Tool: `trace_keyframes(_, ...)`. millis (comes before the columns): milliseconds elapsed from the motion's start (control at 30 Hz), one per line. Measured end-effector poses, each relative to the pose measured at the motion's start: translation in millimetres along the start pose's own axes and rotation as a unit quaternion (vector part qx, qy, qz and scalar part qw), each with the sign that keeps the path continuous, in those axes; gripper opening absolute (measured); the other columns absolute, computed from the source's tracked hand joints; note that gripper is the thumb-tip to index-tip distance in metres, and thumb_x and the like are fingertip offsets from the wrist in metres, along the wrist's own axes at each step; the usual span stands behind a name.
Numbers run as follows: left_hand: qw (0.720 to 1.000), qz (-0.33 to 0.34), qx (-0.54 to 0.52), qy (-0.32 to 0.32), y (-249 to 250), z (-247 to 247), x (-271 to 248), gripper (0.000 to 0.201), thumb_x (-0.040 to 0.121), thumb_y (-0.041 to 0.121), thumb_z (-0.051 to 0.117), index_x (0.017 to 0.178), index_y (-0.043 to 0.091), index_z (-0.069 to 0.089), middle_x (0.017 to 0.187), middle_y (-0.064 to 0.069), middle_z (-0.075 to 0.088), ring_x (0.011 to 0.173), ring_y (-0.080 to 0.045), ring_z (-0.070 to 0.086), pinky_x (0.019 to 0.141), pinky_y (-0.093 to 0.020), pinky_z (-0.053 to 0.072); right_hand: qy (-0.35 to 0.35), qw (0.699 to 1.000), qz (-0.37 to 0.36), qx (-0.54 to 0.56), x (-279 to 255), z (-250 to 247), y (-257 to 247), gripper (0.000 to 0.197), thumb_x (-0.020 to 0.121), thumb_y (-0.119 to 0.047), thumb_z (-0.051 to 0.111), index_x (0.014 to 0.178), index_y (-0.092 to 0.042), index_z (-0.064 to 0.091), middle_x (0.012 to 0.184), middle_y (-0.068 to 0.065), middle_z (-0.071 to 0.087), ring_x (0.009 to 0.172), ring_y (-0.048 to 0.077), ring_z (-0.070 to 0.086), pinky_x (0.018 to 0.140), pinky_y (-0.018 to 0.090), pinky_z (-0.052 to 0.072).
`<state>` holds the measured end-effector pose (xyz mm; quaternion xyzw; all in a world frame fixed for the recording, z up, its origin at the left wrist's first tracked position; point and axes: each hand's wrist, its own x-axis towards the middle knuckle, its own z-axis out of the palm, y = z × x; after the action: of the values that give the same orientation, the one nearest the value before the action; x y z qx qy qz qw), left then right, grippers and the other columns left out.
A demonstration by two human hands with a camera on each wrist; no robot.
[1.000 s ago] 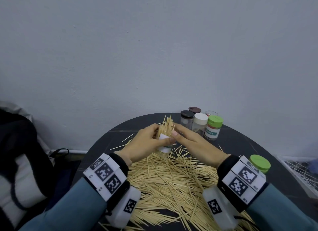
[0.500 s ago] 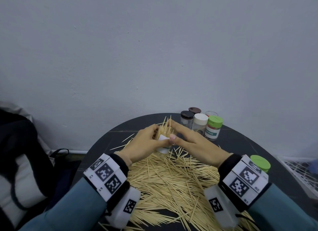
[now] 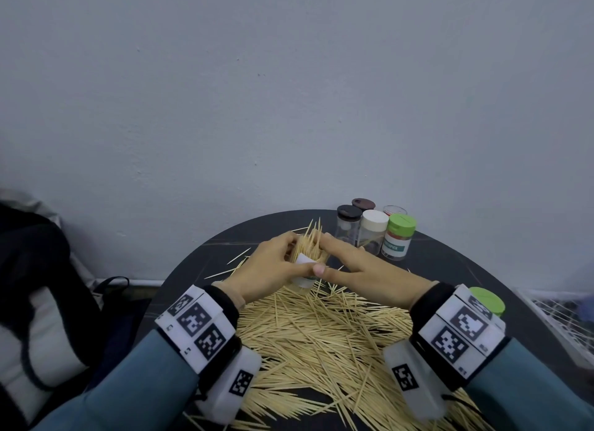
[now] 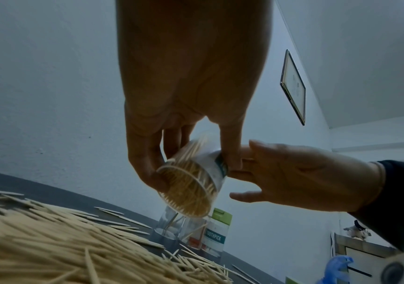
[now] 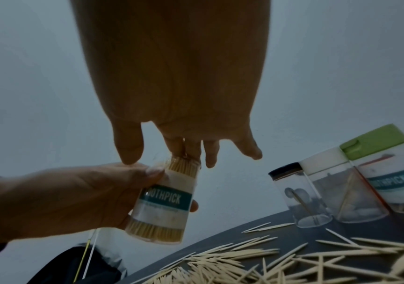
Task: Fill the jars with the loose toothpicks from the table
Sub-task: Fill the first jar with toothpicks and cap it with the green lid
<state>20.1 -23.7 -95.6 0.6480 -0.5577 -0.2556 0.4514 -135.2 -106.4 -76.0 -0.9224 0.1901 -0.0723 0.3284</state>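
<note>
My left hand (image 3: 283, 260) grips a clear jar (image 3: 303, 271) with a white and teal "TOOTHPICK" label and holds it tilted a little above the table. The jar (image 5: 162, 205) is packed with toothpicks whose tips stick out of its open mouth (image 3: 313, 237). My right hand (image 3: 340, 257) has straight fingers lying against those tips, and its thumb touches the jar's side beside my left thumb. The left wrist view shows the jar's base (image 4: 191, 190) full of toothpick ends. A big pile of loose toothpicks (image 3: 321, 334) covers the dark round table (image 3: 450, 263) in front of me.
Closed jars stand at the table's back: black-lidded (image 3: 348, 225), white-lidded (image 3: 373, 231) and green-lidded (image 3: 398, 237), with more behind. Another green lid (image 3: 488, 302) shows beside my right wrist. A dark bag (image 3: 32, 302) sits at the left, a wire rack (image 3: 562, 318) at the right.
My right fingers have shifted up over the toothpick tips, and the fanned bundle has drawn closer together in the jar's mouth. My left hand has kept its hold on the jar.
</note>
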Motion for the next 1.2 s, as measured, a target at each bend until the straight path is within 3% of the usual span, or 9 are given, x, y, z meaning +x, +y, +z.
trace_keyframes(200,1.0,0.001,-0.007,-0.004,2.9,0.2,-1.7,0.047,0.069,0.049,0.071,0.104,0.02,0.058,0.098,0.003,0.067,0.086,-0.008,0.063,0.063,-0.009,0.045,0.081,0.996,-0.003,0.043,-6.2,-8.4,-4.3,0.064,0.094,-0.038,0.045,0.149,-0.032,0.012,0.154,-0.017,0.018,0.14,-0.001,0.016,0.119,0.042,0.014)
trace_keyframes(333,1.0,0.008,0.006,-0.006,2.2,0.1,-1.2,0.037,0.076,0.035,0.075,0.104,0.02,0.057,0.093,0.007,0.065,0.08,-0.002,0.06,0.059,-0.007,0.041,0.117,0.99,-0.043,0.069,-6.7,-11.1,-7.9,0.056,0.097,-0.029,0.041,0.147,-0.033,0.016,0.148,-0.026,0.018,0.128,-0.023,0.014,0.116,0.017,0.014)
trace_keyframes(500,1.0,0.013,0.016,-0.002,2.4,0.9,-0.3,0.037,0.076,0.032,0.075,0.106,0.018,0.057,0.095,0.004,0.066,0.08,-0.003,0.06,0.06,-0.006,0.042,0.098,0.994,-0.036,0.036,-5.2,-6.7,-4.4,0.048,0.099,-0.031,0.037,0.145,-0.035,0.023,0.148,-0.008,0.037,0.138,0.003,0.027,0.117,0.05,0.014)
trace_keyframes(567,1.0,0.009,0.013,0.008,0.8,0.0,0.5,0.04,0.076,0.034,0.075,0.107,0.017,0.058,0.097,0.002,0.066,0.083,-0.006,0.061,0.061,-0.008,0.042,0.105,0.993,-0.034,0.035,-4.8,-7.2,-2.6,0.047,0.099,-0.031,0.036,0.145,-0.035,0.025,0.145,-0.004,0.043,0.137,0.005,0.031,0.116,0.051,0.015)
trace_keyframes(733,0.999,0.0,-0.005,0.035,-0.8,-1.9,1.6,0.038,0.077,0.033,0.075,0.106,0.016,0.058,0.093,0.004,0.065,0.081,-0.006,0.061,0.059,-0.009,0.042,0.107,0.992,-0.042,0.05,-5.7,-10.7,-0.4,0.043,0.1,-0.028,0.037,0.142,-0.034,0.033,0.146,-0.017,0.037,0.135,-0.003,0.03,0.117,0.048,0.016)
trace_keyframes(900,1.0,-0.001,-0.008,0.021,-0.5,-1.2,1.1,0.04,0.078,0.036,0.073,0.108,0.016,0.057,0.097,0.001,0.066,0.088,-0.011,0.063,0.068,-0.015,0.045,0.072,0.996,-0.043,0.025,-4.1,-4.9,0.2,0.049,0.098,-0.034,0.035,0.146,-0.036,0.021,0.143,-0.015,0.042,0.133,0.004,0.038,0.115,0.054,0.015)
trace_keyframes(1000,1.0,-0.002,-0.012,0.023,-0.6,-1.6,1.1,0.037,0.079,0.034,0.073,0.107,0.015,0.057,0.094,0.003,0.066,0.084,-0.009,0.063,0.066,-0.015,0.045,0.066,0.995,-0.042,0.059,-4.8,-6.6,-0.8,0.053,0.099,-0.031,0.035,0.146,-0.039,0.011,0.14,-0.026,0.034,0.137,-0.004,0.026,0.118,0.049,0.01)
trace_keyframes(1100,0.999,0.0,-0.028,0.032,-0.6,-1.9,1.5,0.038,0.079,0.032,0.073,0.108,0.014,0.058,0.095,0.002,0.066,0.085,-0.009,0.064,0.063,-0.011,0.047,0.063,0.997,-0.043,0.027,-2.8,-8.6,1.3,0.044,0.099,-0.033,0.035,0.142,-0.036,0.03,0.139,-0.03,0.029,0.138,-0.009,0.016,0.117,0.052,0.007)
trace_keyframes(1200,0.999,0.0,-0.033,0.032,0.3,-2.0,1.1,0.039,0.079,0.034,0.072,0.109,0.013,0.058,0.096,0.001,0.066,0.084,-0.008,0.063,0.063,-0.011,0.047,0.056,0.998,-0.042,0.008,-1.9,-7.1,1.3,0.045,0.098,-0.033,0.037,0.143,-0.032,0.031,0.142,-0.03,0.026,0.139,-0.009,0.013,0.117,0.052,0.008)
